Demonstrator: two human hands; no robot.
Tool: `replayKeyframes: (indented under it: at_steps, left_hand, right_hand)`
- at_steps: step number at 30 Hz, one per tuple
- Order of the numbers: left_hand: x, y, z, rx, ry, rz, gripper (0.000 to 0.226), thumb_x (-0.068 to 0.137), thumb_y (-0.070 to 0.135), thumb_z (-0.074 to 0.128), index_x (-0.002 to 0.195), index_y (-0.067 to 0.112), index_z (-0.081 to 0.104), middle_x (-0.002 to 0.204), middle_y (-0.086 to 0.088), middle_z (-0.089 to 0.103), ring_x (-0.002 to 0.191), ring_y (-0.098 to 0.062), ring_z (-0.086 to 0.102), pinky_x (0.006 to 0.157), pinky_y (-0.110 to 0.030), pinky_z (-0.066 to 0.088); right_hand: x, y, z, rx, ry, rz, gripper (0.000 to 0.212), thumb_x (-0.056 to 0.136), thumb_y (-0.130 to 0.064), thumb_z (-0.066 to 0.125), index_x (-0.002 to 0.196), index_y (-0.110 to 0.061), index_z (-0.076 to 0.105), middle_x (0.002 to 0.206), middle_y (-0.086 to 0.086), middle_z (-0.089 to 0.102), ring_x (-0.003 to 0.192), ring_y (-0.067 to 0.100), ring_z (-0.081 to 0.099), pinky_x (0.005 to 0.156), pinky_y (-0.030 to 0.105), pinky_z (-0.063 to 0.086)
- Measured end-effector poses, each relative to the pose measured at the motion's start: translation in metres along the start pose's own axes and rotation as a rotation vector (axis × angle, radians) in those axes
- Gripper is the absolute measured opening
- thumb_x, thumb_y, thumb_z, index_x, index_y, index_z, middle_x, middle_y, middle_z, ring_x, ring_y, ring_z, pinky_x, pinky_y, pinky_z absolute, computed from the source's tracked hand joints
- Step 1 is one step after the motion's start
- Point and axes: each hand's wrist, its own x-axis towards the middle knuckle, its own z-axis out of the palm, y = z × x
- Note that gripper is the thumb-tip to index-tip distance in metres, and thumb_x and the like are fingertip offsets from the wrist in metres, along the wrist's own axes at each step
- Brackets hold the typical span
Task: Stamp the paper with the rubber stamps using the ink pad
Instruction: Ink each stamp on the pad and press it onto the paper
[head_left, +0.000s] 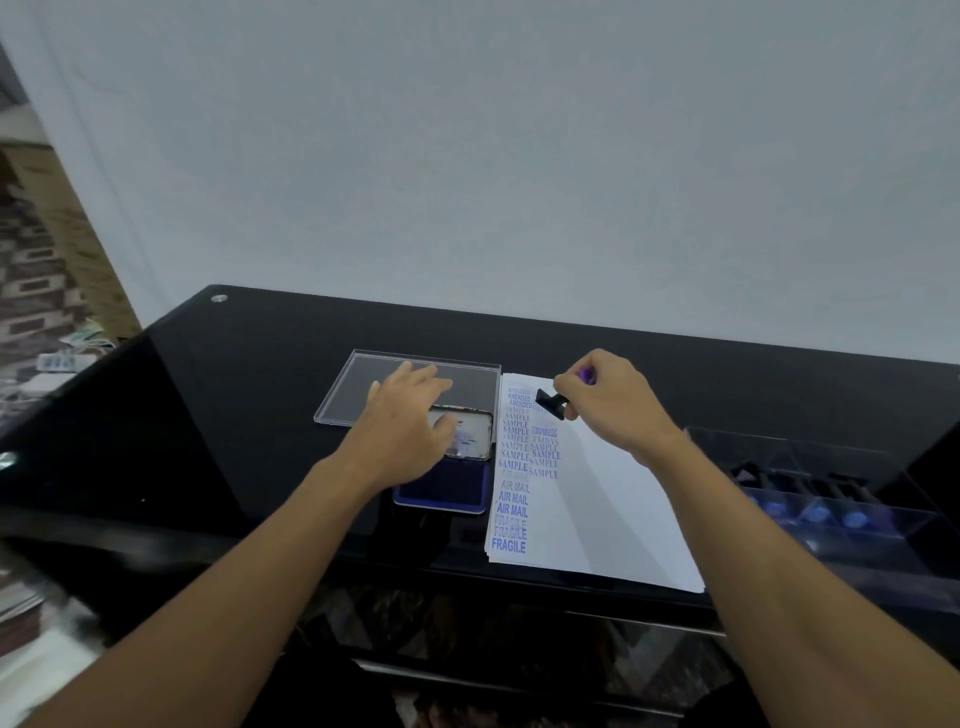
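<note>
A black rubber stamp (551, 404), pinched in the right hand (613, 400), tilts over the top of a white paper sheet (613, 509) of blue imprints at centre frame. Left of it, the left hand (408, 421) rests flat-fingered on the open lid (470, 434) of the blue ink pad (441, 491).

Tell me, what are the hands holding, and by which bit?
The right hand holds a rubber stamp by its purple grip. The left hand holds nothing; it rests flat on the ink pad lid.
</note>
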Motion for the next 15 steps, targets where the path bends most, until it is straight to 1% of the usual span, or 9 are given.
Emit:
replayKeyframes:
  at_steps: [2, 4, 6, 8, 10, 12, 15]
  left_hand:
    - [-0.004, -0.009, -0.002, -0.025, -0.002, -0.053, 0.052, 0.101, 0.030, 0.049, 0.151, 0.022, 0.038, 0.163, 0.003, 0.024, 0.153, -0.018, 0.007, 0.124, -0.051, 0.008]
    - [-0.011, -0.022, -0.003, -0.072, 0.016, -0.116, 0.051, 0.101, 0.031, 0.048, 0.151, 0.022, 0.039, 0.163, 0.003, 0.025, 0.153, -0.017, 0.009, 0.124, -0.047, 0.011]
    - [-0.020, -0.034, -0.001, -0.106, 0.040, -0.164, 0.050, 0.102, 0.031, 0.048, 0.150, 0.021, 0.040, 0.162, 0.003, 0.028, 0.152, -0.017, 0.011, 0.124, -0.043, 0.013]
    - [-0.028, -0.045, 0.004, -0.104, 0.049, -0.186, 0.049, 0.101, 0.030, 0.049, 0.149, 0.020, 0.042, 0.161, 0.001, 0.029, 0.152, -0.017, 0.012, 0.124, -0.040, 0.013]
    - [-0.035, -0.055, 0.009, -0.072, 0.043, -0.188, 0.049, 0.102, 0.030, 0.049, 0.149, 0.019, 0.043, 0.162, 0.001, 0.029, 0.152, -0.017, 0.011, 0.124, -0.042, 0.011]
    - [-0.040, -0.062, 0.015, -0.027, 0.029, -0.174, 0.049, 0.102, 0.031, 0.047, 0.149, 0.019, 0.042, 0.163, 0.003, 0.026, 0.153, -0.017, 0.008, 0.124, -0.045, 0.007]
    - [-0.046, -0.067, 0.021, -0.007, 0.008, -0.149, 0.050, 0.104, 0.032, 0.044, 0.152, 0.021, 0.038, 0.164, 0.006, 0.020, 0.153, -0.015, 0.003, 0.123, -0.047, 0.002]
  right_hand:
    - [-0.003, -0.003, 0.009, -0.013, -0.012, -0.020, 0.023, 0.094, -0.033, 0.061, 0.094, -0.010, 0.060, 0.081, 0.002, 0.072, 0.065, 0.009, 0.053, 0.057, 0.022, 0.039]
    - [-0.008, -0.009, 0.022, -0.028, -0.062, -0.037, 0.029, 0.092, -0.041, 0.062, 0.090, -0.012, 0.059, 0.073, -0.002, 0.074, 0.064, 0.010, 0.056, 0.057, 0.022, 0.041]
    - [-0.012, -0.014, 0.037, -0.070, -0.122, -0.046, 0.034, 0.092, -0.044, 0.060, 0.086, -0.012, 0.055, 0.069, -0.001, 0.073, 0.064, 0.010, 0.059, 0.056, 0.024, 0.043]
    - [-0.013, -0.020, 0.052, -0.118, -0.180, -0.065, 0.030, 0.094, -0.040, 0.056, 0.083, -0.013, 0.050, 0.075, 0.004, 0.073, 0.066, 0.012, 0.061, 0.058, 0.029, 0.047]
    - [-0.012, -0.026, 0.065, -0.145, -0.232, -0.094, 0.023, 0.095, -0.032, 0.052, 0.081, -0.015, 0.047, 0.081, 0.008, 0.070, 0.075, 0.021, 0.062, 0.066, 0.035, 0.050]
    - [-0.010, -0.033, 0.076, -0.198, -0.287, -0.138, 0.019, 0.096, -0.027, 0.049, 0.082, -0.015, 0.044, 0.081, 0.006, 0.063, 0.075, 0.024, 0.057, 0.063, 0.034, 0.045]
    - [-0.009, -0.040, 0.088, -0.320, -0.374, -0.208, 0.014, 0.097, -0.025, 0.047, 0.089, -0.014, 0.045, 0.082, 0.006, 0.058, 0.070, 0.021, 0.051, 0.060, 0.033, 0.040]
